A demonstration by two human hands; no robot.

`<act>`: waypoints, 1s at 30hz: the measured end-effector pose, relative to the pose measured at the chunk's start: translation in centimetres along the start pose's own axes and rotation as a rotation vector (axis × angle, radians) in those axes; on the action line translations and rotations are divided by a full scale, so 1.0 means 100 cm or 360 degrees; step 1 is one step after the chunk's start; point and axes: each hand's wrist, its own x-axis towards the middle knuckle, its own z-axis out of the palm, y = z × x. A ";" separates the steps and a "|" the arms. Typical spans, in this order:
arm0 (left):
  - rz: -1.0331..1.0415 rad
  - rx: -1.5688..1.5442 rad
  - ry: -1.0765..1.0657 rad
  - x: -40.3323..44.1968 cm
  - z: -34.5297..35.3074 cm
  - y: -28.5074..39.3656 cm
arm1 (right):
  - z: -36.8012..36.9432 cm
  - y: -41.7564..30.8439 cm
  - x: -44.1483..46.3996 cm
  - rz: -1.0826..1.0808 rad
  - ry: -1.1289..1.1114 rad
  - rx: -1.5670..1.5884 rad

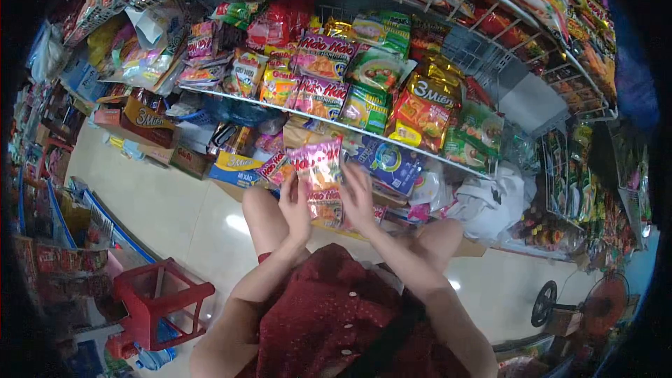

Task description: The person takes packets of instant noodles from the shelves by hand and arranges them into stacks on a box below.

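A pink instant noodle packet [318, 166] is held upright in front of my knees, just below the shelf's front edge. My left hand [296, 199] grips its left side. At its right edge is my right hand [358, 194], slightly blurred, with its fingers bent against the packet. Directly under it, more pink noodle packets [325, 210] sit low between my knees, partly hidden by the hands and the held packet. Just above, similar pink packets [318, 96] are stacked on the wire shelf.
The white wire shelf [280, 106] carries green noodle packets [367, 108] and a large red-and-gold noodle bag [423, 112]. Cartons [234, 168] line the floor beneath. A white plastic bag [493, 203] lies right of my knee. A red stool [161, 301] stands at lower left, a fan [605, 304] at lower right.
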 end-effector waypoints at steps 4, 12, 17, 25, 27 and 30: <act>0.0708 0.0280 0.0008 0.074 0.036 0.053 | -0.011 -0.017 0.085 -0.0263 0.0236 -0.0010; 0.1080 0.0194 -0.0092 0.227 0.124 0.114 | -0.014 -0.007 0.248 -0.0188 0.0355 0.0280; 0.0919 0.0464 -0.0062 0.273 0.147 0.074 | 0.006 0.046 0.292 0.0218 0.0115 -0.0214; 0.0928 0.0943 0.0118 0.274 0.161 0.071 | 0.004 0.029 0.294 0.0273 0.0054 -0.0876; 0.0930 0.0938 0.0120 0.273 0.159 0.070 | 0.005 0.026 0.291 0.0257 0.0081 -0.0888; 0.0999 0.0888 0.0087 0.270 0.153 0.069 | 0.001 0.018 0.277 0.0237 0.0091 -0.0805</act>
